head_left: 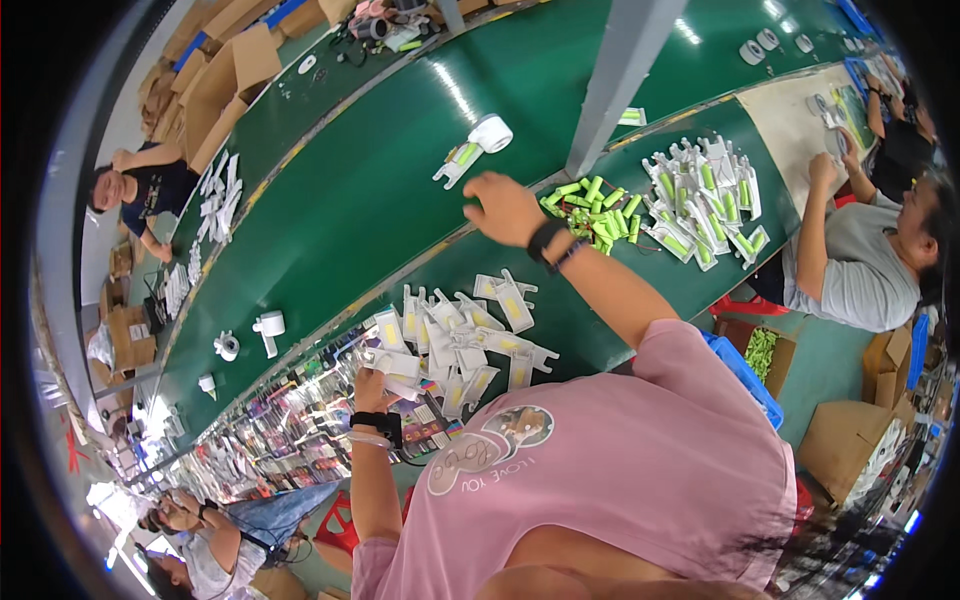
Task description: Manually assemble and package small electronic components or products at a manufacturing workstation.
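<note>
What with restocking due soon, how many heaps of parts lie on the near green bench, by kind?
Heaps of white housings with yellow strips: 2, one in front of the person and one farther right
Heaps of green cells: 1
Total: 3

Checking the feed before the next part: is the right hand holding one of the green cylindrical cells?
No: the right hand reaches open and empty over the green conveyor belt, beside the pile of green cylindrical cells.
</note>
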Available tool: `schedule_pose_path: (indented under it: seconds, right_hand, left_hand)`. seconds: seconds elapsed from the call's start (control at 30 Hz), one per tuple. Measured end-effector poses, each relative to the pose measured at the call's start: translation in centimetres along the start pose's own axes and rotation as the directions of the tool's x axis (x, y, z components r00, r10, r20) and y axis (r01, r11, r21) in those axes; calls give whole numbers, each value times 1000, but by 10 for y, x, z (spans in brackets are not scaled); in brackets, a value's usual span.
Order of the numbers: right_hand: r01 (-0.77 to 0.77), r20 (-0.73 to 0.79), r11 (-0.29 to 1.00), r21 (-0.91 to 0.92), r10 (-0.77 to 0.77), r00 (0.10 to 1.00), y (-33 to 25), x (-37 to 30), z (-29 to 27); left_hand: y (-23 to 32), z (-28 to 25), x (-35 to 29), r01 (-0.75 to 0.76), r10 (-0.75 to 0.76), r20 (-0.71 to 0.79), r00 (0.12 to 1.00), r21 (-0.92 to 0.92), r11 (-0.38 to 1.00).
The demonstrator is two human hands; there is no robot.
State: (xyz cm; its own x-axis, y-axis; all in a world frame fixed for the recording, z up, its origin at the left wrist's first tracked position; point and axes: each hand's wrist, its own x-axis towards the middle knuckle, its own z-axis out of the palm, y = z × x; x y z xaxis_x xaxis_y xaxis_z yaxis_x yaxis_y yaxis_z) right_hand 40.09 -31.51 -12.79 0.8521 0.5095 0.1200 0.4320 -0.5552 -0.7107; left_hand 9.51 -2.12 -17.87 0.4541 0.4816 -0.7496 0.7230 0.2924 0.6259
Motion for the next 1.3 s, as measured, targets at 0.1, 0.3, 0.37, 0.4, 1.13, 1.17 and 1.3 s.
schedule_pose_path:
  seconds: [0.1, 0.3, 0.37, 0.4, 1.13, 1.17, 1.3]
  right_hand:
    - [-38, 171, 987, -159, 65, 983, 13, 37, 22]
    - [133, -162, 937, -324, -193, 968, 8, 63, 51]
    - [105, -346, 860, -499, -309, 886, 18, 80, 59]
    - [110, -346, 851, -513, -323, 881, 26, 86, 62]
    - [-395, 635, 554, 733, -347, 690, -172, -87, -19]
    - [-387, 619, 529, 756, -382, 687, -178, -93, -23]
    - [-383, 649, 564, 731, -403, 645, -177, -103, -34]
  left_hand:
    - [17, 7, -20, 32, -36, 25, 999, 143, 989]
    - [3, -8, -17, 94, -99, -110, 989, -50, 994]
    - [2, -11, -22, 87, -92, -153, 984, -39, 995]
    - [10, -9, -33, 69, -83, -205, 975, -75, 995]
    - [78, 74, -117, -689, 763, 435, 477, -354, 633]
    - [77, 69, -121, -643, 701, 510, 498, -325, 693]
    - [70, 62, -149, -600, 660, 496, 564, -303, 740]
